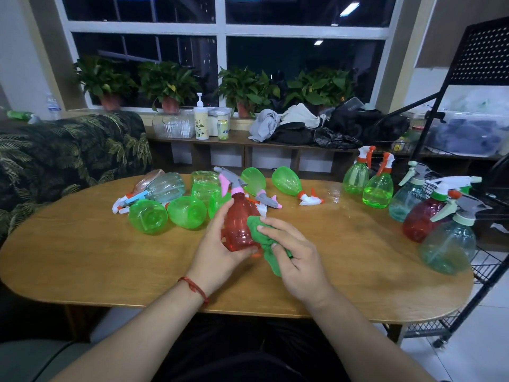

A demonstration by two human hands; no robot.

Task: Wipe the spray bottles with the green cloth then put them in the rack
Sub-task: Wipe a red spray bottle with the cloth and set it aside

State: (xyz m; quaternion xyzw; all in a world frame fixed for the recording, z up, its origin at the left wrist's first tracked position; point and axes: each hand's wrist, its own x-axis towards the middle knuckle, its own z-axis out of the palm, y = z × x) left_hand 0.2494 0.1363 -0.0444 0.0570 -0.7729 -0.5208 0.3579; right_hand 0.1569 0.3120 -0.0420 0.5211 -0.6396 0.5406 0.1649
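At left, green plastic spray bottles (148, 216) lie on the oval wooden surface (82, 257). At centre, the left grip (220, 244) curls round a red translucent spray bottle (238, 221) above the surface; the right grip (297, 257) clutches a crumpled green cloth (264, 238) against it. Rightward, upright spray bottles (380, 186) stand near a black wire rack (490, 260)

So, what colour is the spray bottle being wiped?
The spray bottle is red, with a pink collar; head view.

Bare tabletop (96, 257) lies near the person; fallen bottles (165, 205) crowd the far side, upright bottles (413, 194) block the rack (490, 266).
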